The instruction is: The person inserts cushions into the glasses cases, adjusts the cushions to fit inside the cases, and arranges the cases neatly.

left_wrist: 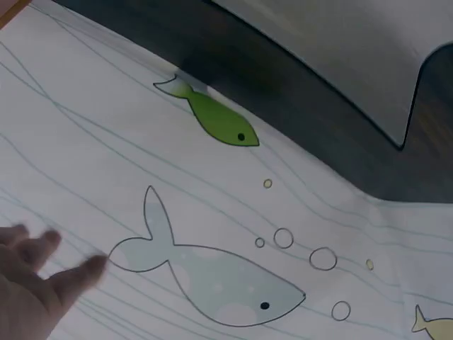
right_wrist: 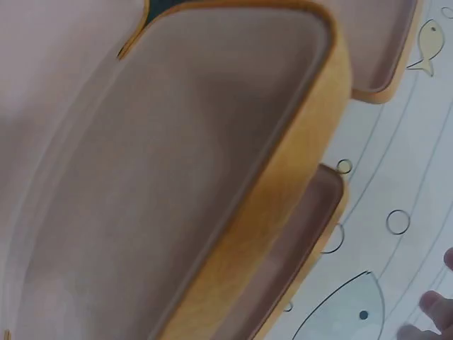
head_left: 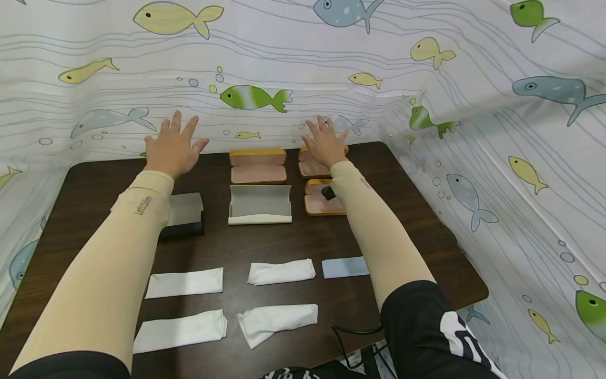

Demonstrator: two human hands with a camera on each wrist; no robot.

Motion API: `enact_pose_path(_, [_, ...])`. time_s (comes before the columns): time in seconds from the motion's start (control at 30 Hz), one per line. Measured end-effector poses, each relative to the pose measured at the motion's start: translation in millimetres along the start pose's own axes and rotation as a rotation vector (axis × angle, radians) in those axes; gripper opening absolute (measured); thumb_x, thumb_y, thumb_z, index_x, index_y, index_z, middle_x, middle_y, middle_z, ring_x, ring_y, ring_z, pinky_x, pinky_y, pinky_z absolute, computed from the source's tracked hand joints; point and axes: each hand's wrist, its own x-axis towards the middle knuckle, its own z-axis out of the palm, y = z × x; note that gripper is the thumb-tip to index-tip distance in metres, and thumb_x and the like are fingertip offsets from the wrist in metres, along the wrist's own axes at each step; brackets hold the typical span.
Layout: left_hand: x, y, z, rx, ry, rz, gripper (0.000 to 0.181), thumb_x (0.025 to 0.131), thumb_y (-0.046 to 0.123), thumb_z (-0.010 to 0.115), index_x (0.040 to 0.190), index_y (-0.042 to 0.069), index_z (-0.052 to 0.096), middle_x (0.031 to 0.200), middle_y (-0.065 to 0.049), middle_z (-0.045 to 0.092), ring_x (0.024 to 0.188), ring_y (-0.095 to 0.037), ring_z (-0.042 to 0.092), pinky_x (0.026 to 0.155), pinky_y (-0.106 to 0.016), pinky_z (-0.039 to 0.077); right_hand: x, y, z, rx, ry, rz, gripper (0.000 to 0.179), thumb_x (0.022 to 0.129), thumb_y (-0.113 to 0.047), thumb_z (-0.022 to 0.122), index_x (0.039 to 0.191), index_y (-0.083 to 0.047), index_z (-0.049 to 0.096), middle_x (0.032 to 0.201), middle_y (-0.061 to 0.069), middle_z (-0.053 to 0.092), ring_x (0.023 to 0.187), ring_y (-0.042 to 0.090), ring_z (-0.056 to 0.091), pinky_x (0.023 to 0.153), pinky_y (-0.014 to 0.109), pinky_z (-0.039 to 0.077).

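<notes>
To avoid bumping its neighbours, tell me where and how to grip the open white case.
Probably pinch the white case by its front lip, from the person's side: it runs along the near edge, a gap separates it from the nearest white cloth, and an orange case sits close behind.

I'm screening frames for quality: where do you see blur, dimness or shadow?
Head: fairly bright, the blue strip clear; left wrist: dimmer, the left hand blurred at the frame edge; right wrist: also dim, a soft shadow inside the nearest yellow-edged case, the right hand soft and mostly cut off.
</notes>
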Motion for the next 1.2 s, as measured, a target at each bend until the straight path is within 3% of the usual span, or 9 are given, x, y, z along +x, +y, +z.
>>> enact_pose_path(0.07, [-1.4, 1.1, -0.4, 0.007, 0.057, 0.021, 0.068, 0.109, 0.051, 0.03, 0.162, 0.011, 0.019, 0.163, -0.027, 0.019, 0.138, -0.054, 0.036, 0.097, -0.077, 0.037, -2.0, -1.3, -0.1, 0.026, 0.055, -0.017, 0.054, 0.11, -0.046, 0.036, 0.158, -0.022, 0.037, 0.164, 0.007, 0.032, 0.147, 0.03, 0.035, 0.112, 0.067, 0.03])
enact_pose_path(0.17, [-8.5, 3.1, -4.6, -0.004, 0.17, 0.074, 0.052, 0.109, 0.037, 0.041, 0.147, 0.003, 0.048, 0.138, -0.029, 0.055, 0.101, -0.05, 0.064, 0.07, -0.065, 0.053, -9.6, -5.6, -3.1, 0.099, 0.138, -0.048, 0.046, 0.11, -0.037, 0.044, 0.15, -0.015, 0.049, 0.15, 0.007, 0.053, 0.12, 0.026, 0.062, 0.09, 0.048, 0.054])
enact_pose_path(0.23, [-16.1, 4.7, -8.1, -0.012, 0.234, 0.121, 0.04, 0.107, 0.027, 0.047, 0.129, -0.002, 0.063, 0.114, -0.028, 0.068, 0.078, -0.044, 0.066, 0.054, -0.057, 0.051, -19.3, -9.5, -6.5, 0.149, 0.184, -0.076, 0.041, 0.109, -0.032, 0.047, 0.144, -0.012, 0.056, 0.138, 0.007, 0.063, 0.103, 0.024, 0.067, 0.074, 0.04, 0.056])
enact_pose_path(0.37, [-40.2, 10.9, -11.6, -0.047, 0.253, 0.196, 0.028, 0.104, 0.018, 0.052, 0.109, -0.001, 0.072, 0.088, -0.021, 0.071, 0.06, -0.032, 0.058, 0.043, -0.045, 0.043, -49.7, -17.8, -13.9, 0.231, 0.206, -0.144, 0.033, 0.109, -0.026, 0.051, 0.134, -0.007, 0.063, 0.118, 0.008, 0.07, 0.091, 0.021, 0.066, 0.072, 0.034, 0.053])
enact_pose_path(0.47, [-64.1, 20.3, -6.3, -0.091, 0.18, 0.226, 0.024, 0.104, 0.018, 0.055, 0.11, 0.003, 0.072, 0.086, -0.016, 0.071, 0.057, -0.026, 0.054, 0.043, -0.04, 0.041, -80.1, -23.6, -17.2, 0.272, 0.153, -0.202, 0.026, 0.107, -0.02, 0.055, 0.125, -0.005, 0.066, 0.108, 0.008, 0.07, 0.085, 0.021, 0.065, 0.072, 0.036, 0.053])
enact_pose_path(0.63, [-100.8, 42.1, 17.5, -0.199, 0.01, 0.278, 0.019, 0.102, 0.019, 0.061, 0.111, 0.008, 0.074, 0.09, -0.008, 0.073, 0.067, -0.022, 0.061, 0.054, -0.043, 0.048, -130.7, -31.1, -10.4, 0.345, -0.077, -0.297, 0.018, 0.102, -0.014, 0.063, 0.115, -0.004, 0.069, 0.102, 0.008, 0.069, 0.084, 0.019, 0.063, 0.078, 0.036, 0.053])
enact_pose_path(0.77, [-123.5, 58.6, 42.5, -0.262, -0.104, 0.348, 0.013, 0.1, 0.019, 0.066, 0.106, 0.011, 0.075, 0.092, -0.004, 0.075, 0.079, -0.02, 0.069, 0.067, -0.047, 0.055, -164.9, -32.5, 6.9, 0.364, -0.283, -0.351, 0.015, 0.097, -0.014, 0.07, 0.109, -0.004, 0.07, 0.096, 0.005, 0.068, 0.083, 0.017, 0.061, 0.078, 0.033, 0.053])
enact_pose_path(0.93, [-145.1, 74.7, 68.5, -0.28, -0.199, 0.372, 0.009, 0.095, 0.025, 0.073, 0.098, 0.016, 0.075, 0.088, 0.004, 0.073, 0.078, -0.015, 0.068, 0.065, -0.041, 0.055, -194.4, -32.2, 32.5, 0.356, -0.496, -0.339, 0.019, 0.095, -0.017, 0.074, 0.107, -0.004, 0.069, 0.09, 0.002, 0.065, 0.076, 0.012, 0.057, 0.07, 0.027, 0.049])
enact_pose_path(1.2, [-162.8, 91.7, 96.2, -0.221, -0.364, 0.409, 0.037, 0.084, 0.042, 0.081, 0.106, 0.013, 0.073, 0.091, 0.004, 0.067, 0.083, -0.014, 0.064, 0.068, -0.04, 0.054, -231.6, -34.3, 47.5, 0.255, -0.514, -0.289, 0.028, 0.086, -0.023, 0.083, 0.099, -0.007, 0.065, 0.089, 0.001, 0.057, 0.074, 0.014, 0.051, 0.067, 0.029, 0.046])
